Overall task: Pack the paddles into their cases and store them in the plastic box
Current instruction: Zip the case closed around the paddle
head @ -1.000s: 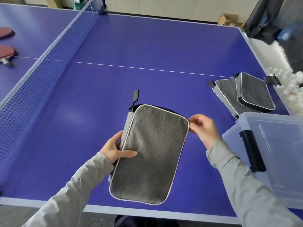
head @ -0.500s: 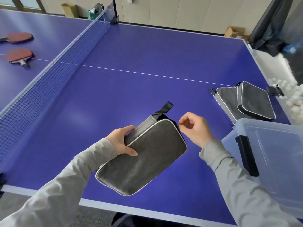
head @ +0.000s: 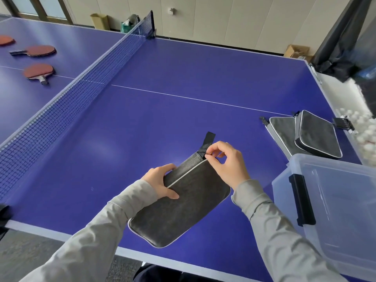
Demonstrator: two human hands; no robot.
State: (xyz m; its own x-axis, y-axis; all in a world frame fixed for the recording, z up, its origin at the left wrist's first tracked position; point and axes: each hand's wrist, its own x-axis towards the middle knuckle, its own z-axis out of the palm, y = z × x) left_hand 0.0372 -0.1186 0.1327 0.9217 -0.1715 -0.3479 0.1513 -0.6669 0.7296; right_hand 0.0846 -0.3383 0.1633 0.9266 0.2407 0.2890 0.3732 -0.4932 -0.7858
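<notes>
Head view: case [head: 181,208] held tilted over table [head: 183,78] near edge. Left hand [head: 160,183] grips long side, thumb on face. Right hand [head: 225,162] pinches zipper pull at corner beside strap [head: 207,144]. Soft fabric shell, likely light, slightly floppy; best held by edges. Box [head: 333,210] at right.

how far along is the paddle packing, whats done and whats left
Done, apparently: two grey cases lie stacked beside the plastic box; whether they hold paddles can't be seen. In hand: the left hand grips a third grey case while the right hand pinches at its zipper end by the black loop. Left: three red paddles still lie beyond the net, and no case is in the box yet.
</notes>
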